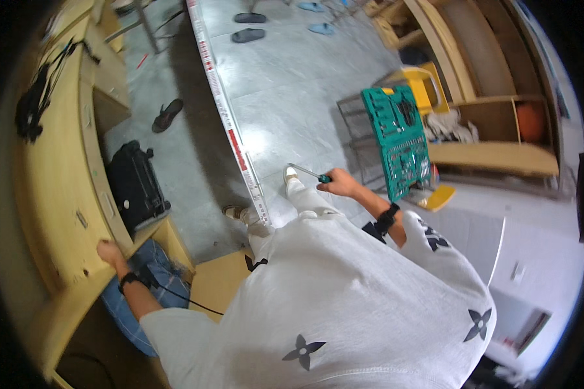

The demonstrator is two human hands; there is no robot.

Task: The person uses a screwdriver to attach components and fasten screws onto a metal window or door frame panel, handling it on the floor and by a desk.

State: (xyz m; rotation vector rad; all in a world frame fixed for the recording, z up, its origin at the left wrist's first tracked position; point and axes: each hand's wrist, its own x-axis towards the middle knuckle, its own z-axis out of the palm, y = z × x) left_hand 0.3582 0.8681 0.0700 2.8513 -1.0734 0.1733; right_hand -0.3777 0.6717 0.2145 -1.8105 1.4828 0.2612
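Observation:
In my right hand (pixel 339 183) is a screwdriver (pixel 308 172) with a long metal shaft and a dark green handle. My fingers are wrapped round the handle, and the shaft points left, over my shoe. My left hand (pixel 111 252) is closed at the front edge of the wooden desk (pixel 52 194); whatever it may hold is hidden. A small metal handle (pixel 81 218) lies on the desktop just beyond that hand. To the right of my right hand, an open green tool case (pixel 399 142) full of tools rests on a chair.
A black suitcase (pixel 136 185) stands beneath the desk. A long printed strip (pixel 230 123) runs across the view to my legs. Blue fabric (pixel 152 272) fills an open compartment by my left arm. Slippers (pixel 248 35) lie on the floor, and a yellow chair (pixel 425 87) stands behind the case.

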